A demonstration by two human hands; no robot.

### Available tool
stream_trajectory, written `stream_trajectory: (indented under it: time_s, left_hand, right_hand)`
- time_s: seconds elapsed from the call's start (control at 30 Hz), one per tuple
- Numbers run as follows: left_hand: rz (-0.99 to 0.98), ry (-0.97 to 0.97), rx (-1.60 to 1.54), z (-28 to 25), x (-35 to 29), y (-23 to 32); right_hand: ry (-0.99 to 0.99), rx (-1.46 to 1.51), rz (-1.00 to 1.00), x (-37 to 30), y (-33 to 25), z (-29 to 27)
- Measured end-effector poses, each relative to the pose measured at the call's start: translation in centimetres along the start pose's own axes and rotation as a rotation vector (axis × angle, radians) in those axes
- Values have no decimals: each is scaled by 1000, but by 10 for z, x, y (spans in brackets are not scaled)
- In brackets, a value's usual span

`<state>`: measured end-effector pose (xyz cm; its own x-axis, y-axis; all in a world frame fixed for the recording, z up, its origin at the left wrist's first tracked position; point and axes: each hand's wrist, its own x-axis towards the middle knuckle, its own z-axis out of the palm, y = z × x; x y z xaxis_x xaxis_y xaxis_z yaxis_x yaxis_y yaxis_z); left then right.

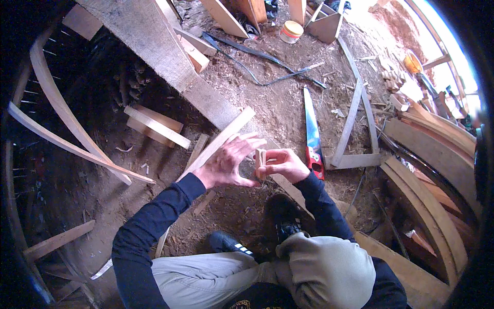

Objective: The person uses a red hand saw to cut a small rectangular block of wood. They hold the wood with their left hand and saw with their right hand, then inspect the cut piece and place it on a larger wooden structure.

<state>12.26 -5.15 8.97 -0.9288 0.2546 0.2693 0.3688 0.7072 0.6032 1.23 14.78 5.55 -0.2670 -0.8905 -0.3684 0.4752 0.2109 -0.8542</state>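
My right hand [286, 164] pinches a small pale wooden block [261, 160] upright between thumb and fingers. Just left of the block, my left hand [230, 160] is open, its thumb and fingers curved apart with a gap between them. The left hand's fingers partly cover a long pale wooden strip [238, 123] lying aslant behind it. To the right of my right hand, a handsaw [312, 129] with a red handle lies on the ground, blade pointing away.
A thick timber beam [206, 105] crosses from the upper left. Curved wooden ribs [64, 110] stand at the left, and more curved timbers [427, 216] at the right. A triangular wooden frame [355, 160], a dark strap [247, 50] and a lidded tub [291, 32] lie farther off.
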Motion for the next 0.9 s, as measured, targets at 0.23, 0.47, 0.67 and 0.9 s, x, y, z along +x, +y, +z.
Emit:
stream_trajectory:
  time_s: [0.23,0.47,0.67,0.9]
  left_hand:
    - [-24,27,20,8,-3,0]
    - [-26,70,-23,11,-3,2]
    - [-28,68,-78,11,-3,2]
    - [-45,78,-80,11,-4,4]
  right_hand:
    - [-18,72,62,1,0,5]
    - [-18,140,73,1,0,5]
    - [-43,114,73,1,-1,4]
    - [26,308,67,2,3,9]
